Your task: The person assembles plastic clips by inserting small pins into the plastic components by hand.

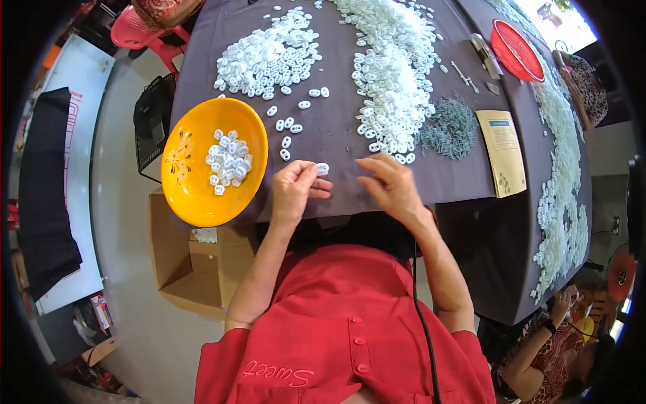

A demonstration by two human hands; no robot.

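The left hand (pixel 294 190) pinches one small white piece (pixel 323 168) at the near edge of the worktop (pixel 336 138). The right hand (pixel 390 185) is just beside it with its fingertips pressed together; I cannot tell if they hold anything. The piece is tiny, so it could slip and fall off the edge into the lap. The yellow bowl (pixel 185 188) hangs over the edge, and a bump could tip it. White heaps (pixel 390 87) and grey pins (pixel 449 126) lie close behind. A paper card (pixel 503 151) lies at the right.
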